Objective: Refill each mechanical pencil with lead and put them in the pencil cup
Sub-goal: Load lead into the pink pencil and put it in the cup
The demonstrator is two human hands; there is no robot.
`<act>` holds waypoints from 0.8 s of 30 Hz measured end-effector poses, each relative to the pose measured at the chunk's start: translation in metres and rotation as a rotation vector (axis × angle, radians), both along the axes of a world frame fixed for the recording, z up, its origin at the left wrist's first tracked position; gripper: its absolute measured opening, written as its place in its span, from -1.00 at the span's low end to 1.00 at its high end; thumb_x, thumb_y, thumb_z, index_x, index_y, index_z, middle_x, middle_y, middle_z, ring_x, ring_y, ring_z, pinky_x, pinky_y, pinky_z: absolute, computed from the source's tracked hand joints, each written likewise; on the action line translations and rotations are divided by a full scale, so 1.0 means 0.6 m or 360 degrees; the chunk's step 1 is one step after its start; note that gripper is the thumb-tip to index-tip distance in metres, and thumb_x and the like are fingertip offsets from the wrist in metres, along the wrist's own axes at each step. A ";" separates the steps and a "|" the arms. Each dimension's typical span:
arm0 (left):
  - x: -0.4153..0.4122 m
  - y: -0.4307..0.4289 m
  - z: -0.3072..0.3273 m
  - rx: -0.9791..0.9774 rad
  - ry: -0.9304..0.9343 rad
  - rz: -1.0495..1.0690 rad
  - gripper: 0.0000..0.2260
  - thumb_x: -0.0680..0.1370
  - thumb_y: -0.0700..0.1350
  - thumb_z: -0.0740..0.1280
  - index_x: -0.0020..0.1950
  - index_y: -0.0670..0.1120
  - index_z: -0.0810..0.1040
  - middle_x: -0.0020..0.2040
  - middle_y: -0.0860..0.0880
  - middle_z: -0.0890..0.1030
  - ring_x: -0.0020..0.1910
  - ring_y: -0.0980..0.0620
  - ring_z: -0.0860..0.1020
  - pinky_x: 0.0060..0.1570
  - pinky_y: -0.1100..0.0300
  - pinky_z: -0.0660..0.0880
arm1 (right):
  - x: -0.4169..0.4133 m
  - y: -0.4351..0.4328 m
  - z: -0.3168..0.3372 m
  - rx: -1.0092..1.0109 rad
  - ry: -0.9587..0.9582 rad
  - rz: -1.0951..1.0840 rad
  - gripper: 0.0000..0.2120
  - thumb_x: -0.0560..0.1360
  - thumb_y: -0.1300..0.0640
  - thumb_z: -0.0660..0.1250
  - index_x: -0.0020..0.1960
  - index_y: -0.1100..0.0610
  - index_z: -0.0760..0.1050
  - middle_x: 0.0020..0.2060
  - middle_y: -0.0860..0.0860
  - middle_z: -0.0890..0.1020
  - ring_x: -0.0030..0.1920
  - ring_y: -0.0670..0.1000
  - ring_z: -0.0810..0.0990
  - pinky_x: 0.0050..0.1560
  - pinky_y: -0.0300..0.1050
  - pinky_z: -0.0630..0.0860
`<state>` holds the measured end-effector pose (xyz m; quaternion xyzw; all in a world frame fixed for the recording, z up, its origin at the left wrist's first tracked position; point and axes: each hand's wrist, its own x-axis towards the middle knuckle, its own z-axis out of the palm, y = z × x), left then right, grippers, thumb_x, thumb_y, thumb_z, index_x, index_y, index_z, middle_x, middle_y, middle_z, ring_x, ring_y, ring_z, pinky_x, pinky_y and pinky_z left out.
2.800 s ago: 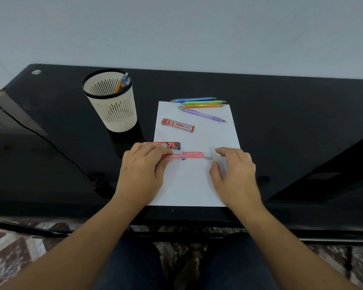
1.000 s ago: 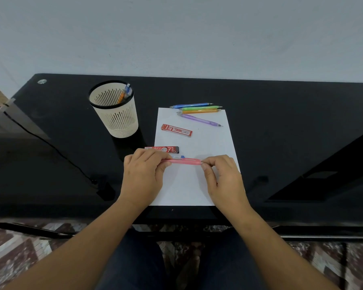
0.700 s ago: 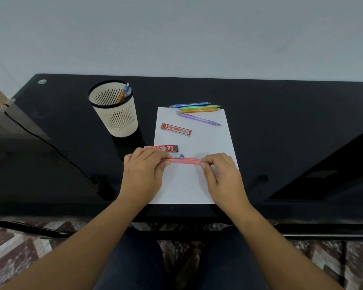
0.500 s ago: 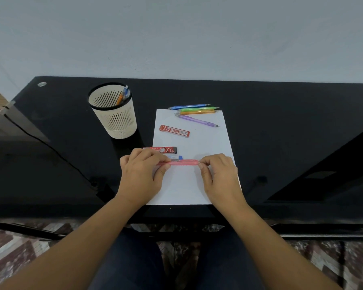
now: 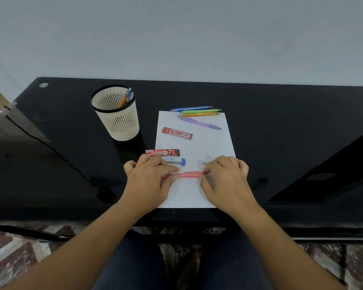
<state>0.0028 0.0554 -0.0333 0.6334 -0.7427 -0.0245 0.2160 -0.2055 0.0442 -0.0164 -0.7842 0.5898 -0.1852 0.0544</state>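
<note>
Pink translucent plastic mechanical pencil [image 5: 190, 174], as I read it, lies crosswise, left hand [image 5: 147, 183] fingers pinching its left end, right hand [image 5: 226, 182] fingers its right end.

- Pencil cup [image 5: 117, 118] stands on the table [image 5: 281, 126], left of the paper sheet [image 5: 210, 143].
- Four loose pencils [image 5: 199, 114] lie across the sheet's far edge.
- Lead case [image 5: 177, 133], lead box [image 5: 162, 152] and lead tube [image 5: 174, 161] lie nearer, behind the nearest pencil [image 5: 190, 174].
</note>
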 end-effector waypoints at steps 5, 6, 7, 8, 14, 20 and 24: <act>0.009 -0.020 0.021 -0.0093 0.0068 0.0100 -0.83 0.50 0.07 0.39 0.07 0.16 0.66 -0.04 0.20 0.55 0.03 0.09 0.40 -0.04 0.15 0.02 | 0.015 -0.013 0.020 0.0034 0.0036 0.0032 -0.80 0.51 -0.08 0.28 0.07 -0.03 0.55 0.06 -0.13 0.51 0.17 -0.06 0.40 0.36 0.04 0.09; 0.013 -0.025 0.025 -0.0095 0.0049 0.0120 -0.83 0.50 0.07 0.39 0.08 0.15 0.65 -0.05 0.19 0.54 0.02 0.08 0.40 -0.04 0.14 0.02 | 0.020 -0.019 0.024 0.0040 0.0049 0.0051 -0.79 0.51 -0.09 0.26 0.08 -0.04 0.54 0.08 -0.13 0.50 0.19 -0.06 0.39 0.37 0.03 0.08; 0.017 -0.031 0.028 -0.0092 0.0016 0.0134 -0.81 0.50 0.07 0.39 0.09 0.15 0.65 -0.05 0.19 0.53 0.03 0.08 0.40 -0.04 0.13 0.03 | 0.023 -0.024 0.027 0.0048 0.0061 0.0071 -0.78 0.52 -0.10 0.25 0.10 -0.05 0.53 0.09 -0.14 0.49 0.20 -0.07 0.38 0.37 0.02 0.06; 0.021 -0.036 0.030 -0.0085 -0.0021 0.0142 -0.80 0.50 0.08 0.39 0.11 0.15 0.64 -0.04 0.19 0.53 0.05 0.07 0.40 -0.03 0.13 0.03 | 0.027 -0.029 0.031 0.0062 0.0072 0.0091 -0.78 0.53 -0.10 0.24 0.11 -0.07 0.52 0.11 -0.15 0.48 0.21 -0.08 0.36 0.36 0.01 0.05; 0.040 -0.049 0.041 0.0069 -0.0131 0.0127 -0.74 0.53 0.15 0.33 0.20 0.20 0.59 0.07 0.22 0.51 0.15 0.12 0.33 0.01 0.14 0.00 | 0.047 -0.058 0.029 0.0210 0.0117 0.0204 -0.75 0.54 -0.11 0.23 0.18 -0.11 0.49 0.17 -0.15 0.46 0.23 -0.09 0.31 0.34 -0.01 0.06; 0.046 -0.049 0.036 0.0109 -0.0142 0.0092 -0.71 0.51 0.15 0.35 0.21 0.19 0.59 0.04 0.23 0.51 0.12 0.12 0.33 -0.02 0.15 -0.01 | 0.064 -0.083 0.027 0.0345 0.0173 0.0255 -0.68 0.55 -0.13 0.23 0.27 -0.11 0.48 0.18 -0.12 0.46 0.22 -0.06 0.31 0.31 0.01 0.12; 0.046 -0.051 0.039 0.0132 -0.0132 0.0094 -0.71 0.50 0.15 0.36 0.22 0.19 0.58 0.06 0.22 0.52 0.13 0.11 0.34 0.00 0.14 0.01 | 0.075 -0.098 0.033 0.0433 0.0226 0.0281 -0.67 0.52 -0.13 0.28 0.27 -0.11 0.50 0.15 -0.10 0.48 0.20 -0.04 0.32 0.29 0.00 0.15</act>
